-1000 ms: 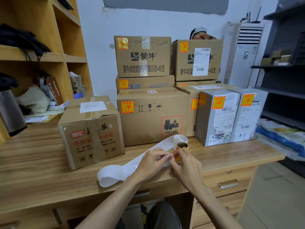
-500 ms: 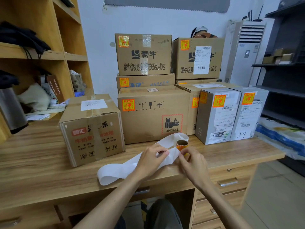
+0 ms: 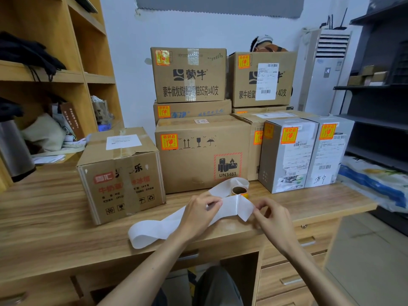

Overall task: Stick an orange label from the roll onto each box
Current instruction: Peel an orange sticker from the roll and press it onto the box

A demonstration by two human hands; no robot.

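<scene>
Orange labels (image 3: 169,141) on back boxes (image 3: 198,168); left box (image 3: 120,173) looks bare. Your left hand (image 3: 198,214) and right hand (image 3: 274,220) pinch liner (image 3: 235,208) by roll (image 3: 239,191).

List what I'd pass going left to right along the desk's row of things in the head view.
Dark metal flask → brown cardboard box with red print → large brown cardboard box marked UN3481 → tall grey carton with an orange label → tall white carton with an orange label → blue-and-white plastic bag.
</scene>
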